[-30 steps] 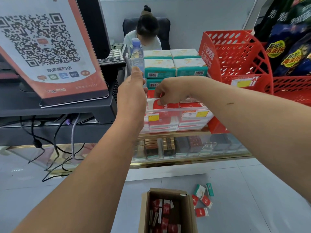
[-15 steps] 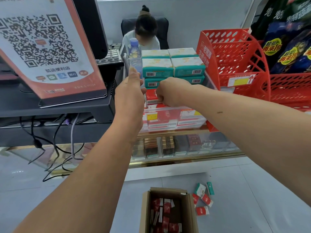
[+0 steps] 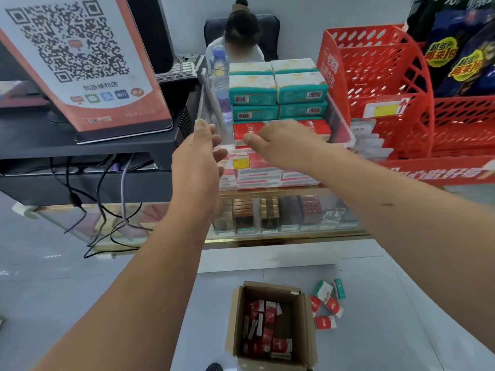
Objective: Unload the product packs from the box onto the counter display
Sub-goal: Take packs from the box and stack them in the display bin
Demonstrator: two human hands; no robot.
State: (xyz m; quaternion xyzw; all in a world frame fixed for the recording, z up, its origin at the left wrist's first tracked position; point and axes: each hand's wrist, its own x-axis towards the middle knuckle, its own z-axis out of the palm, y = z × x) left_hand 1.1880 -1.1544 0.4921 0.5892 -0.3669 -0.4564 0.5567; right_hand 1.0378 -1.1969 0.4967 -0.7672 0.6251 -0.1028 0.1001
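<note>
While red packs (image 3: 267, 336) still lie in the box (image 3: 308, 336) at 6 o'clock on the floor, with loose packs (image 3: 325, 322) beside it at 5, both hands have drawn back a little from the display (image 3: 345, 129) at 12. Left hand (image 3: 197, 159) is released, fingers relaxed, off the display wall it steadied; right hand (image 3: 281, 145), a fist moments ago, hangs loosened and seemingly empty over the red row (image 3: 241, 132), so that load looks placed and another trip is due

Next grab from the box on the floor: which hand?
Left, probably. Left hand is open and empty beside the display; right hand is curled over the red packs there.
</note>
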